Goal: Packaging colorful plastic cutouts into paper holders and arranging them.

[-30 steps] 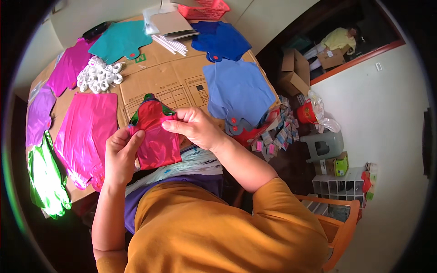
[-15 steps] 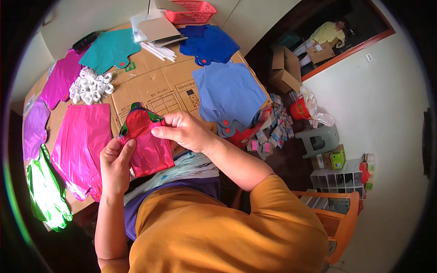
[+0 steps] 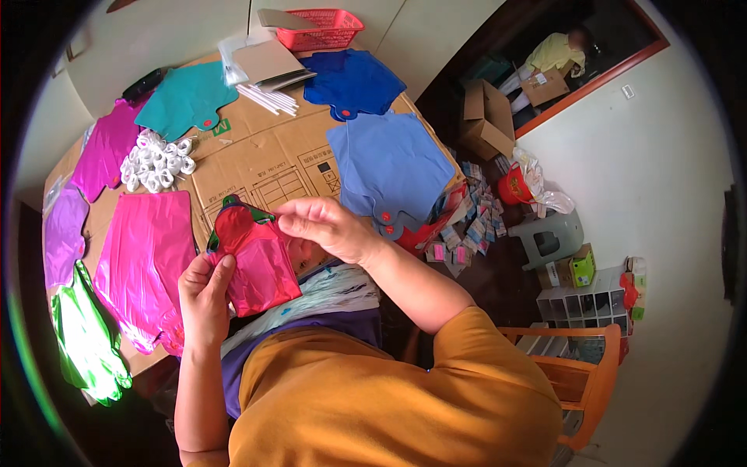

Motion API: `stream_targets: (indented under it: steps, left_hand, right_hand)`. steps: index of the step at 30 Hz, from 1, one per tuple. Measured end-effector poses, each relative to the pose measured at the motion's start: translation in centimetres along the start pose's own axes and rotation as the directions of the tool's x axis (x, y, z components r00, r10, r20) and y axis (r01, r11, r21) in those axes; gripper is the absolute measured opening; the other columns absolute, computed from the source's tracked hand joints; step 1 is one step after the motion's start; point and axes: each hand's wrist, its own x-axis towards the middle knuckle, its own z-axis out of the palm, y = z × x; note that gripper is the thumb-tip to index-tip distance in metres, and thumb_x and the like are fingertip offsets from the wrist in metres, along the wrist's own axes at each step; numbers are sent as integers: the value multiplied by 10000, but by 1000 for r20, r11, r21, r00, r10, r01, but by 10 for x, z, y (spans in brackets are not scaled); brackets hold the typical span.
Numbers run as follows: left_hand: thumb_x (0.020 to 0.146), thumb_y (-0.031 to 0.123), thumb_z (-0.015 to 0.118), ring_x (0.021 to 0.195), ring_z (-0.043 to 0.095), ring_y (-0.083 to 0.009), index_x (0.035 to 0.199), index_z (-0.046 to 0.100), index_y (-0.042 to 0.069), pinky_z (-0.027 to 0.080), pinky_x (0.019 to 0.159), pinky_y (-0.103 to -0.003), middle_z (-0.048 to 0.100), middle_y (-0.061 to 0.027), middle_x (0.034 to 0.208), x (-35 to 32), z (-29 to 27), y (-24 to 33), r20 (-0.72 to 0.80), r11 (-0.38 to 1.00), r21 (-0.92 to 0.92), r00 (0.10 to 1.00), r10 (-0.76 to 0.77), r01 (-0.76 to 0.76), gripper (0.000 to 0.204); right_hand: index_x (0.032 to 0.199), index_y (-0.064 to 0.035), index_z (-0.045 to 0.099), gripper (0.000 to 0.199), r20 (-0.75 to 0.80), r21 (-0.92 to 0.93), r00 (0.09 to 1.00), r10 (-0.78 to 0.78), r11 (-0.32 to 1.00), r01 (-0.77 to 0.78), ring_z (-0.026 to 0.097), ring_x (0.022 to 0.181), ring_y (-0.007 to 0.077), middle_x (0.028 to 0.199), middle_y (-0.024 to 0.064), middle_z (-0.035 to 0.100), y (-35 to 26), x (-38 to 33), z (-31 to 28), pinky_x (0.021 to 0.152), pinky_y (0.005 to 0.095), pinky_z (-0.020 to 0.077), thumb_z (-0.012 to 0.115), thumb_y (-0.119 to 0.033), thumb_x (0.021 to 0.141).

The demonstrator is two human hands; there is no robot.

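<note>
A flat, uninflated foil balloon [image 3: 264,268], shiny pink with a red and green upper end, hangs in front of my body at the table's near edge. My left hand [image 3: 206,288] pinches its left side between thumb and bent fingers. Beside its upper right corner is my right hand [image 3: 331,229], fingers stretched and thumb apart; whether the fingertips still touch the foil is hard to tell. A stack of pink foil balloons [image 3: 148,261] lies to the left of my left hand.
Cardboard [image 3: 257,148] covers the table. Around it lie light blue [image 3: 389,163], dark blue [image 3: 354,82], teal [image 3: 183,97] and green [image 3: 89,342] foil stacks, white string coils [image 3: 156,162] and white sticks [image 3: 268,99]. A red basket [image 3: 331,29] stands behind. Another person [image 3: 556,58] handles a box.
My right hand has loosened its pinch and shifted slightly right, off the balloon's upper corner. My left hand keeps hold, and the balloon sits slightly lower in the view.
</note>
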Motion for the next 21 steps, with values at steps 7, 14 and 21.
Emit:
stream_targets:
  steps: [7, 14, 21]
  left_hand:
    - [949, 42, 603, 657, 536, -14, 975, 658, 10, 409, 583, -175, 661, 14, 818, -3, -1, 1, -15, 1000, 1, 1000, -17, 17, 68]
    - [951, 42, 601, 681, 525, -11, 961, 652, 7, 408, 615, -172, 650, 22, 820, -2, 1, -2, 1, 999, 43, 1000, 12, -12, 63]
    - [953, 42, 596, 682, 525, -12, 957, 653, 6, 410, 614, -175, 644, 27, 818, -4, 3, 3, -32, 999, 43, 999, 30, -28, 67]
  right_hand:
    - [1231, -26, 594, 459, -66, 12, 991, 113, 994, -113, 658, 748, 85, 913, 56, 700, -6, -10, -20, 611, 189, 489, 555, -407, 979]
    - [930, -60, 668, 306, 127, -157, 976, 175, 975, -154, 492, 683, 16, 803, -73, 603, -3, -4, 9, 606, 199, 414, 640, -364, 943]
    - [772, -73, 656, 265, 114, -271, 992, 55, 962, -22, 427, 633, 3, 671, -110, 502, 8, 8, 12, 563, 219, 347, 631, -262, 957]
